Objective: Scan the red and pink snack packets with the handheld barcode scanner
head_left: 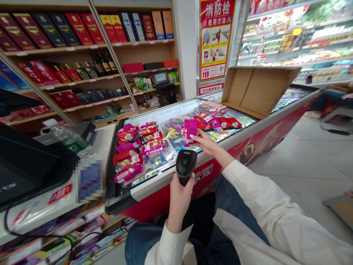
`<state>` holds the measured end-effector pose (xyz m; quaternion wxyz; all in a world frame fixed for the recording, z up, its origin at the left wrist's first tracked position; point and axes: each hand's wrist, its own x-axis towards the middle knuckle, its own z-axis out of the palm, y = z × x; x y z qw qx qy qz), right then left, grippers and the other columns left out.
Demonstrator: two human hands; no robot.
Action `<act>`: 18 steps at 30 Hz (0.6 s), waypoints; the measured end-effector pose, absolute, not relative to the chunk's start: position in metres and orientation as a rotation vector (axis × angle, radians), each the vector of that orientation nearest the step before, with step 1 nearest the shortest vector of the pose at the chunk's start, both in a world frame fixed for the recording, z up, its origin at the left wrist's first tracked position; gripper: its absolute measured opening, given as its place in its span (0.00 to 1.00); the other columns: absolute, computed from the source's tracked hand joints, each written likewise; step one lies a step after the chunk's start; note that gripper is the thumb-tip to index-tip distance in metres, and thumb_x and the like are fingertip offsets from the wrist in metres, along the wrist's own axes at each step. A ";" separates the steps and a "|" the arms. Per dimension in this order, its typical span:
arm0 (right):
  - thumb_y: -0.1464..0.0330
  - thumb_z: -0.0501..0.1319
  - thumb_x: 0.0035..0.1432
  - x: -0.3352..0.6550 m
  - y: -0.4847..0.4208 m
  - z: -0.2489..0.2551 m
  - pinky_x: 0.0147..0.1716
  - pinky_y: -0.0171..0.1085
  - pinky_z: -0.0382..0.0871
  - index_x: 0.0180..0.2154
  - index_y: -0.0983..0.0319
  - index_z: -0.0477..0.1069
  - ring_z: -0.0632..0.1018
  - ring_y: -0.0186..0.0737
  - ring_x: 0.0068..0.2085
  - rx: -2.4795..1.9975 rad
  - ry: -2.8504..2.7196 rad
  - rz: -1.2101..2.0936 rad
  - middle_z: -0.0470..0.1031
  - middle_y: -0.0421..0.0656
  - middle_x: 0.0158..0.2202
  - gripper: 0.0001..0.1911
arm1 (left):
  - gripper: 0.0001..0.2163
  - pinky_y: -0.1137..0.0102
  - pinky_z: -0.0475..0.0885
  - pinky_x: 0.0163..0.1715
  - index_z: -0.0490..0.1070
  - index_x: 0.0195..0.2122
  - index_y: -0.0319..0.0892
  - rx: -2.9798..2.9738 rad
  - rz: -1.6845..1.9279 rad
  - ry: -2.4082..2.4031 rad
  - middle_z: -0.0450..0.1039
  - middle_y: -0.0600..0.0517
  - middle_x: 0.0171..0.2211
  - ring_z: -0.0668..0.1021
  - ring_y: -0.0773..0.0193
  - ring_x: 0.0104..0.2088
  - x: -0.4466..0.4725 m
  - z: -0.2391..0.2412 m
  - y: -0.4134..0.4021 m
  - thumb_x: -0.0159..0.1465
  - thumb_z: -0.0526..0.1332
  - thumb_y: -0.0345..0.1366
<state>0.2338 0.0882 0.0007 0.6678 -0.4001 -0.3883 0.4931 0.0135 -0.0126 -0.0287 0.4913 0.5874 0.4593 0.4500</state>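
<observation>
1. Black handheld scanner [186,162]: one.
2. Raised magenta packet [190,129]: one.
3. Packet heaps [150,140]: two; packets overlap, exact number untellable.
4. Open cardboard box [253,90]: one.
5. Navy upright boxes [63,31]: two.
6. Tan upright boxes [157,25]: two.
7. Flat shelf boxes [134,67]: three; two red, one black.
8. Large red-and-yellow poster [216,44]: one.

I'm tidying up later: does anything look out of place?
Yes: packets lie jumbled in loose piles atop the freezer, odd beside the neat shelves, and an open cardboard box sits there too. I see no spill.
</observation>
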 end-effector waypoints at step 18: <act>0.60 0.65 0.68 0.311 0.160 0.050 0.63 0.64 0.64 0.55 0.70 0.81 0.70 0.73 0.65 -2.034 -1.348 -0.372 0.78 0.66 0.59 0.23 | 0.17 0.71 0.66 0.24 0.72 0.39 0.43 1.329 1.148 1.167 0.72 0.57 0.22 0.72 0.66 0.20 -0.006 -0.036 -0.014 0.61 0.71 0.50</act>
